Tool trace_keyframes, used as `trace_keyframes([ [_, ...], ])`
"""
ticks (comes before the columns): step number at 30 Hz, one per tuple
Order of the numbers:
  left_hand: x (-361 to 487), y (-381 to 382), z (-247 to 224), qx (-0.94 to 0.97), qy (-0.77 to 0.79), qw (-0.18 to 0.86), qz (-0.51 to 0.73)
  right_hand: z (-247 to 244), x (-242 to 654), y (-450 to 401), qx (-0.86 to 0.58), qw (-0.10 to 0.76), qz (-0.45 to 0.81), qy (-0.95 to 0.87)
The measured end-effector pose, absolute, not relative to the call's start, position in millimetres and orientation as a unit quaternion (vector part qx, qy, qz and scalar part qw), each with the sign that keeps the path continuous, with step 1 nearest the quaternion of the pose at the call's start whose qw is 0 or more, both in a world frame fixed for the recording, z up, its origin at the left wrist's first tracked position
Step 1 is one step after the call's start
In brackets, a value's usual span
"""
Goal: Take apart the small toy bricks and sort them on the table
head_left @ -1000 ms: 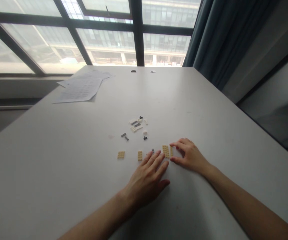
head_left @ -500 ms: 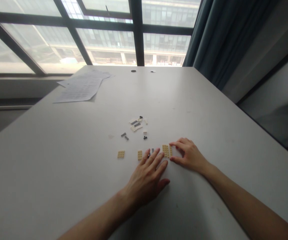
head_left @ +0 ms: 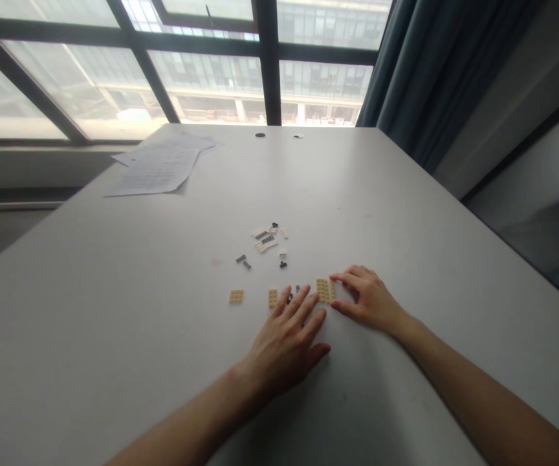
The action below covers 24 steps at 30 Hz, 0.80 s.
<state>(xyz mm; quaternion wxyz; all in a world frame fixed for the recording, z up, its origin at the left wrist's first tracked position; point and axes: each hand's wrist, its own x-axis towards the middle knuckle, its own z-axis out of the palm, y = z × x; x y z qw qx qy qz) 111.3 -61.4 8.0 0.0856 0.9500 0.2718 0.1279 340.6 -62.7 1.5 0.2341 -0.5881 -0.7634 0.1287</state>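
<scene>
My right hand (head_left: 371, 298) has its thumb and index finger at the two ends of a narrow tan building-brick plate (head_left: 332, 292), which lies on the table. Just left of it, tan studded plates (head_left: 322, 291) sit side by side. My left hand (head_left: 286, 343) rests palm down with fingers spread, its fingertips beside those plates and partly covering a black piece (head_left: 290, 298) and a small grey piece (head_left: 297, 288). Another tan plate (head_left: 272, 297) shows by the left index fingertip. Farther left lies a separate tan plate (head_left: 236, 297).
Beyond my hands is a loose cluster of white and grey bricks (head_left: 266, 239). Two grey pieces (head_left: 243, 261) and a small black piece (head_left: 283, 265) lie nearer. Printed papers (head_left: 158, 171) are at the white table's (head_left: 114, 323) far left, before a window; a dark curtain (head_left: 405, 84) hangs right.
The view has tilted very slightly, so the scene sits a little higher or lower in places. Both hands and the bricks keep practically the same positions.
</scene>
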Motion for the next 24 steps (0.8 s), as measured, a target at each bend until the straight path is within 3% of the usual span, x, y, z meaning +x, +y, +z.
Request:
trace_keyframes([
  [24, 111.6, -61.9, 9.3, 0.947, 0.274, 0.1, 0.132, -1.1, 340.4, -63.5, -0.583, 0.234, 0.104, -0.771],
])
